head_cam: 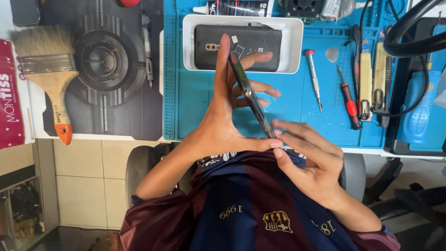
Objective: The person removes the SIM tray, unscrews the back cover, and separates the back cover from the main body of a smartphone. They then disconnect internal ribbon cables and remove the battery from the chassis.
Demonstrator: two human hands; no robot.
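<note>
Left hand: the left hand (223,116) gripped a phone (251,97) edge-on, index finger stretched up along one side, thumb at its lower end
Right hand: the right hand (306,153) pinched the phone's lower corner, fingertips (278,134) closed on its edge
Phone: dark and thin, tilted, held in the air above the blue mat (297,107) and in front of the tray
Tray: a white tray (290,46) lay on the mat just beyond the hands, with a black back cover (209,42) and small chips inside
Tools: a silver screwdriver (313,76) and a red one (347,100) lay on the mat to the right, near a grey pick (331,54); tweezers (364,79) stood further right
Left side: a wide brush (49,74) with an orange tip rested on the bench, well apart from the hands
</note>
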